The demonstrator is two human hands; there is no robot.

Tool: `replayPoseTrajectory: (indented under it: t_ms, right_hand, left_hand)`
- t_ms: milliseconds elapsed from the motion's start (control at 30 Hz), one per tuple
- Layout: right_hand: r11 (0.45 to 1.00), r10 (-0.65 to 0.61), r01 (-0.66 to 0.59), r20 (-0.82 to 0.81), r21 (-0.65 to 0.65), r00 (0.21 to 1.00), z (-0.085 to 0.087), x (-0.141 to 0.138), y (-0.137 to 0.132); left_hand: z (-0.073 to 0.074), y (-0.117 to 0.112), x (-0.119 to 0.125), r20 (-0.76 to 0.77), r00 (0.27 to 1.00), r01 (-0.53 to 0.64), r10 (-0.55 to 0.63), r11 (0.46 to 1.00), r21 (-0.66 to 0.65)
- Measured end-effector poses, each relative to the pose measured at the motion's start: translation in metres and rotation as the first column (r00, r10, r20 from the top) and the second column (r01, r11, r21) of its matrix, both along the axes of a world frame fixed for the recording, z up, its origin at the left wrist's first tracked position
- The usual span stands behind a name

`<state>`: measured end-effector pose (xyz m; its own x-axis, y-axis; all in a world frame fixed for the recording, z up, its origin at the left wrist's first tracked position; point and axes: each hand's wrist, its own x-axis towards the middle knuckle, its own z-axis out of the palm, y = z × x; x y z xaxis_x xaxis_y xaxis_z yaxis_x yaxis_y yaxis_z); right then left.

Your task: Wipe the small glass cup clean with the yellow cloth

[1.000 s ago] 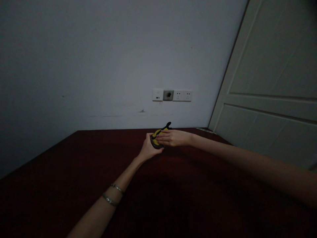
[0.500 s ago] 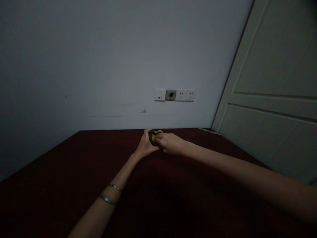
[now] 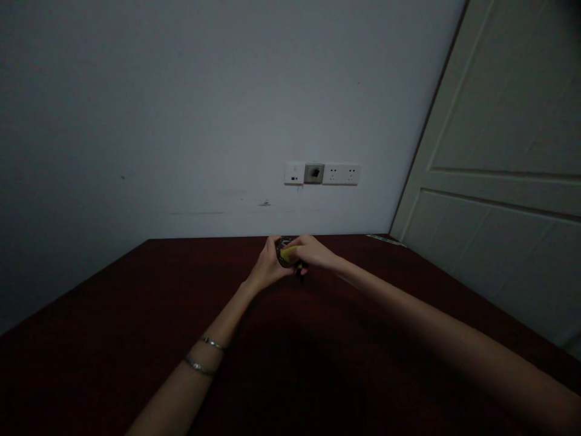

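My left hand [image 3: 267, 266] is wrapped round a dark, round-rimmed object [image 3: 280, 259], whose kind is too dim and small to make out. Just to its right, my right hand [image 3: 313, 251] presses its fingers onto a yellow piece with black parts [image 3: 289, 254], which looks soft and lies against the rimmed object. A dark bit of it hangs below the right fingers. Both hands are close together above the far part of a dark red tabletop [image 3: 190, 284]. Two bracelets [image 3: 200, 366] circle the left forearm.
Behind the table rises a pale wall [image 3: 204, 121] with a row of sockets and a switch plate [image 3: 313, 174]. A panelled white door [image 3: 499, 181] stands on the right. Near the far right corner lies a thin flat strip [image 3: 385, 240].
My right hand has shifted slightly up and turned on the yellow piece, so more of the yellow and a dark hanging bit show. The left hand keeps nearly the same place.
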<state>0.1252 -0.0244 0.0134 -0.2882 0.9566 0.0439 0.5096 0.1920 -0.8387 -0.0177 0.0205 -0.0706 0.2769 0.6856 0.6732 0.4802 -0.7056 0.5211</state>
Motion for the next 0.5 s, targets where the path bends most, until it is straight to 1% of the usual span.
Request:
replayPoseTrajectory:
  t_ms: [100, 167, 267, 333, 400, 467, 500]
  right_hand:
    - [0.993, -0.078, 0.057, -0.217, -0.101, 0.973, -0.003, 0.000, 0.002]
    - [0.983, -0.140, 0.088, -0.344, -0.160, 0.928, -0.004, 0.003, 0.001]
    - [0.963, -0.190, 0.064, -0.490, -0.262, 0.851, -0.005, 0.009, -0.003]
    - [0.952, -0.184, 0.005, -0.557, -0.307, 0.810, -0.002, 0.014, -0.007]
    - [0.945, -0.170, -0.047, -0.608, -0.325, 0.776, 0.004, 0.019, -0.011]
    - [0.953, -0.174, -0.049, -0.671, -0.300, 0.721, 0.012, 0.026, -0.013]
    - [0.964, -0.187, -0.012, -0.713, -0.264, 0.675, 0.016, 0.030, -0.013]
  left_hand:
    - [0.000, 0.002, 0.000, -0.009, 1.000, 0.017, -0.016, 0.998, 0.053]
    - [0.002, 0.003, 0.000, -0.019, 1.000, 0.025, -0.023, 0.994, 0.102]
    - [0.008, 0.003, -0.001, -0.008, 0.999, 0.032, -0.032, 0.991, 0.132]
    - [0.012, 0.003, -0.002, 0.036, 0.999, 0.024, -0.028, 0.995, 0.093]
    - [0.015, 0.003, -0.003, 0.091, 0.996, 0.004, -0.005, 1.000, 0.007]
    - [0.015, 0.005, -0.004, 0.146, 0.989, -0.018, 0.030, 0.996, -0.083]
    - [0.015, 0.007, -0.004, 0.181, 0.983, -0.015, 0.036, 0.993, -0.117]
